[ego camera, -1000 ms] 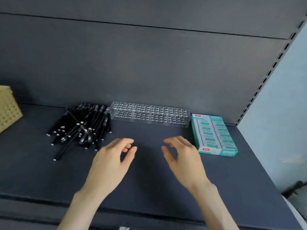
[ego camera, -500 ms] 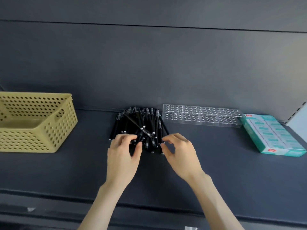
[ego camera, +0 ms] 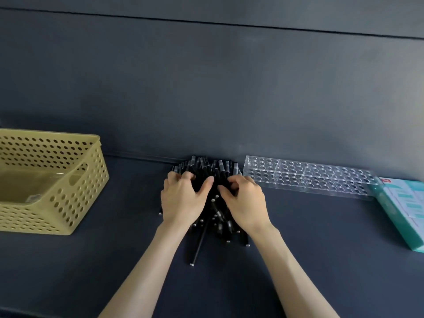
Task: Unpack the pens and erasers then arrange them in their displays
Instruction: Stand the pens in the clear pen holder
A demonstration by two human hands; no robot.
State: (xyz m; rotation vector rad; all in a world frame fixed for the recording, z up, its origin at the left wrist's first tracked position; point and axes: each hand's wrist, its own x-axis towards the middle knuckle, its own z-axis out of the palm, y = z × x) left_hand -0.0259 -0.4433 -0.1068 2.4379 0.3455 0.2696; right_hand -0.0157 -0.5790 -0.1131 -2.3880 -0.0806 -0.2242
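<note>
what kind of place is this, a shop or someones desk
Most likely a shop shelf being stocked, not a desk. The dark shelf has a flat metal back panel, and retail stock sits on it: a heap of identical black pens, a clear display rack, and a boxed pack of erasers.

My left hand and right hand sit side by side at mid-frame, palms down, fingers curled, thumbs nearly meeting; both bare forearms stretch up from the bottom edge.

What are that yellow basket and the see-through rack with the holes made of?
The yellow basket looks like moulded plastic, matte, with punched round holes. The clear rack seems to be acrylic, glossy and transparent, though glass cannot be ruled out.
</note>
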